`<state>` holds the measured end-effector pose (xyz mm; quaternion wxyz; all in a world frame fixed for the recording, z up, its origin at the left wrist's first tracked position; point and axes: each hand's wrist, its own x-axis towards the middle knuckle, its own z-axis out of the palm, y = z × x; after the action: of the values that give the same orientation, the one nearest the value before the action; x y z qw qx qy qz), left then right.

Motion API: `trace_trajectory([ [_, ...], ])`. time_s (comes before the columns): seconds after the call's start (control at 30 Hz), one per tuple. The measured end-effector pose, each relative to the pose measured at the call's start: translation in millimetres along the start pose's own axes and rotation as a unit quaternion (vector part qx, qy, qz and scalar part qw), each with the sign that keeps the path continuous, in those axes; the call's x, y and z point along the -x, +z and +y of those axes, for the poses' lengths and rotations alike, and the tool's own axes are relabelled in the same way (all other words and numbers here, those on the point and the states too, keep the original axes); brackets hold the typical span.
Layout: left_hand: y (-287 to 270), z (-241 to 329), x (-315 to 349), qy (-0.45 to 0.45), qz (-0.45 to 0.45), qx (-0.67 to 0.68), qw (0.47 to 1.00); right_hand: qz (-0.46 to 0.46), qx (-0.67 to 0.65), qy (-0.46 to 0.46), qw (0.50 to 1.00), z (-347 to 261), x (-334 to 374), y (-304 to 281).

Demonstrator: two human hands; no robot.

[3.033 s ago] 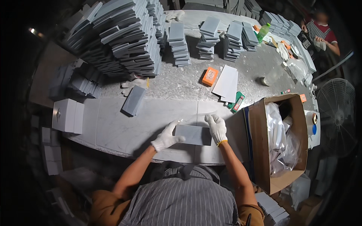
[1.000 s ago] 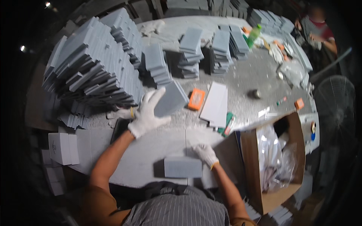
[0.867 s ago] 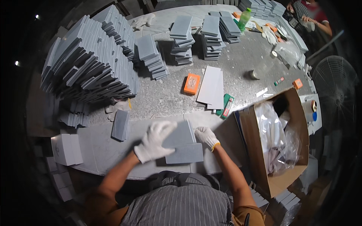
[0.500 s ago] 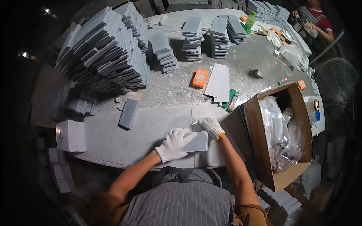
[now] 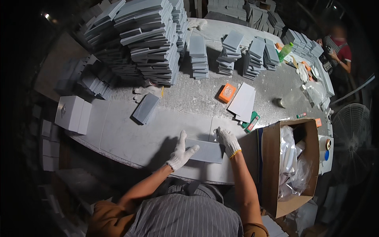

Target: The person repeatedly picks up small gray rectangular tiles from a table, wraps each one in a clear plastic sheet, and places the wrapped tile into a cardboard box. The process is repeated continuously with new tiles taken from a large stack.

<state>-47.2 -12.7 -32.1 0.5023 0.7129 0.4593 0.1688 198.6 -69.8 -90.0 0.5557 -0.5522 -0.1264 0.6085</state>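
A flat grey rectangular slab [image 5: 207,151] lies on the pale table in front of me. At its left end is my white-gloved left hand [image 5: 181,152], open, with thumb and fingers spread apart; the thumb reaches over the slab's edge. My right hand [image 5: 227,141], gloved in white with a yellow cuff edge, is at the slab's right end. Its fingers are pinched together around something small and shiny, mostly hidden by the glove. Farther left, a few grey slabs [image 5: 146,108] lie stacked beside a white glove [image 5: 144,93].
Tall piles of grey slabs [image 5: 154,43] stand at the back left, with shorter stacks [image 5: 198,57] along the back. A cardboard box [image 5: 270,170] of clear plastic stands close on my right. An orange box [image 5: 227,93], white sheets [image 5: 241,102] and a clear bottle [image 5: 290,98] lie beyond.
My left hand has opened and slid off the slab's top to its left end, baring more of the slab. The right hand has come down to the right end. The whole view has shifted.
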Motion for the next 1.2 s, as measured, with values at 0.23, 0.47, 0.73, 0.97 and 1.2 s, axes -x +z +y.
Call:
trace_trajectory([
  [0.23, -6, -20, -28, -0.064, -0.106, 0.089, 0.988, 0.001, 0.13, -0.117, 0.985, -32, 31, 8],
  [0.47, -35, 24, -59, 0.024, -0.232, 0.132, 0.963, 0.016, 0.531, -0.395, 0.749, -48, 114, 32],
  [0.73, -95, 59, -18, 0.279, -0.169, -0.3, 0.897, 0.03, 0.585, -0.527, 0.615, -23, 144, 40],
  [0.97, -12, 46, -17, 0.405, -0.128, -0.376, 0.824, 0.003, 0.601, -0.494, 0.628, -13, 153, 31],
  [1.2, -8, 34, -17, 0.419, -0.148, -0.422, 0.79, 0.149, 0.487, -0.487, 0.71, -14, 146, 13],
])
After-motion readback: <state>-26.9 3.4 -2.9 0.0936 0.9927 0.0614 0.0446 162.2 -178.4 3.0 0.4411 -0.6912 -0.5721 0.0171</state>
